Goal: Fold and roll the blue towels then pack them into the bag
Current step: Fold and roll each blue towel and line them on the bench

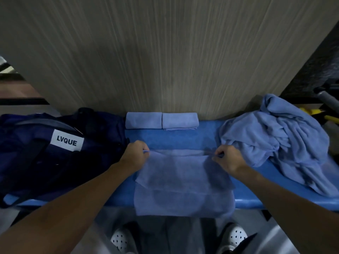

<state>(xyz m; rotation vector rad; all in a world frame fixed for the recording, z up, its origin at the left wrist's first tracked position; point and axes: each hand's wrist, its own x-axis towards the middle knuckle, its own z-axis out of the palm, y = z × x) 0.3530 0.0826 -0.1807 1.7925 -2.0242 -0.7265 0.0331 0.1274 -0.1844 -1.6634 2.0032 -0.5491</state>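
The blue towel (183,180) being worked on lies flat in the middle of the blue bench (174,140), right in front of the person, and its near end hangs a little over the front edge. One layer is folded on top of another. The left hand (134,154) pinches the far left corner of the top layer and the right hand (228,159) pinches the far right corner, fingers curled tight on the cloth. Holding both corners like this likely keeps the edge straight so the fold lines up neatly. I think this is the folding step, with the rolling yet to come. Two rolled towels (144,120) sit side by side, touching, at the back of the bench against the wall (165,52). They are probably parked there so they stay out of the way and do not come undone. On the right is a messy pile of towels (275,140), close to the right hand, easy to grab from. On the left lies the dark blue bag (55,158) with a white label (67,143) that says LVQUE. It looks floppy and lies partly on the bench. I cannot tell if anything is inside it, since its opening does not show. Both rolled towels are outside the bag, so packing is not done yet.
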